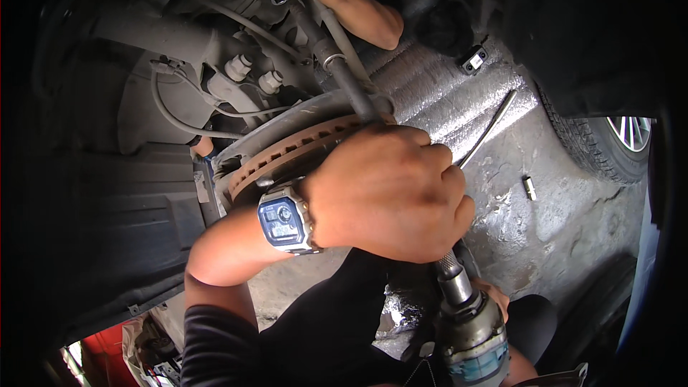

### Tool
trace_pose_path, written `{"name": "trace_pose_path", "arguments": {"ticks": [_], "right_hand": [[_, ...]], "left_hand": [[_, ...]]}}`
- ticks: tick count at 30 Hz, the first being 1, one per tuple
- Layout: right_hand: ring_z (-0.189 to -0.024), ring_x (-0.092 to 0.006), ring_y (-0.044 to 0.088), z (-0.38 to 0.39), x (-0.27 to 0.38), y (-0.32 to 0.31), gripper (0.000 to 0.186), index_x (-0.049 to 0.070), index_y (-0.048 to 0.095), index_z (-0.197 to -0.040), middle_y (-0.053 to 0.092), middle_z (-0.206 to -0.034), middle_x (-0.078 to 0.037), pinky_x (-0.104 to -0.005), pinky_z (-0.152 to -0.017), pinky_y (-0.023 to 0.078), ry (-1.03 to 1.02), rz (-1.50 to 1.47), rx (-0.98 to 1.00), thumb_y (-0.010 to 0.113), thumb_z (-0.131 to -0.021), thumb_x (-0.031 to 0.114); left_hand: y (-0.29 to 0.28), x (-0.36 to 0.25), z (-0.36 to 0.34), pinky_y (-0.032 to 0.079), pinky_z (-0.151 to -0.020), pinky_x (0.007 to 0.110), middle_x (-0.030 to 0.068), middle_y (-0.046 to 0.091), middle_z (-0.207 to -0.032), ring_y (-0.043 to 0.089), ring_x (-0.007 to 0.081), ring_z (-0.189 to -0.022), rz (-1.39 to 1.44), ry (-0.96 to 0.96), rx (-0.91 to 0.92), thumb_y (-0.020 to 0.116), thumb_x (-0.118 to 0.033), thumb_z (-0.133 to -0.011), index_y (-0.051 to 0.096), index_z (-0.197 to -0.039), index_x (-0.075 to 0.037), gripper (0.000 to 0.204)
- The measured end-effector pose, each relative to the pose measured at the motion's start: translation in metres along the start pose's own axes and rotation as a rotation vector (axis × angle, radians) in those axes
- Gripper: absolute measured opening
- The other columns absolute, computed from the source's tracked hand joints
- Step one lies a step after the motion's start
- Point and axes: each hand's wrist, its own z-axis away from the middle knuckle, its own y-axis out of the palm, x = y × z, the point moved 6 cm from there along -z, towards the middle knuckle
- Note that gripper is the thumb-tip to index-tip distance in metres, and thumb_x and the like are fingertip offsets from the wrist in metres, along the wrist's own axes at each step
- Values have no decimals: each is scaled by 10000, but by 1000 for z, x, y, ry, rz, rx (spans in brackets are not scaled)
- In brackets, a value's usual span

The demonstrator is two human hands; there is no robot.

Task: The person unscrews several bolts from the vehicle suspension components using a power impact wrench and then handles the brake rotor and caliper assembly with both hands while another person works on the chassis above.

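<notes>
My left hand [390, 193], with a digital watch [282, 222] on its wrist, is closed in front of the brake disc [297, 145]. From under its fingers a knurled metal extension [448, 265] runs down into the nose of an impact wrench [473, 333]. What lies inside the fist is hidden. My right hand [493, 296] shows only in part behind the wrench, wrapped round it. A dark cylindrical rod [351, 89] slants down from above and passes behind my left hand.
Another person's forearm [358, 11] reaches in at the top. Brake hose [168, 111] and suspension arms crowd the left. A long metal bar [491, 127] and a small socket [529, 188] lie on the floor to the right, near a wheel [595, 136]. Silvery foil sheet [437, 89] covers the ground.
</notes>
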Motion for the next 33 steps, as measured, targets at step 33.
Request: {"name": "trace_pose_path", "arguments": {"ticks": [33], "right_hand": [[-775, -274, 698, 121, -62, 24, 432, 22, 602, -1105, 670, -929, -132, -342, -699, 563, 1013, -320, 165, 784, -777, 237]], "left_hand": [[105, -39, 16, 406, -517, 304, -6, 465, -598, 520, 165, -597, 359, 36, -184, 671, -202, -679, 489, -600, -120, 215]]}}
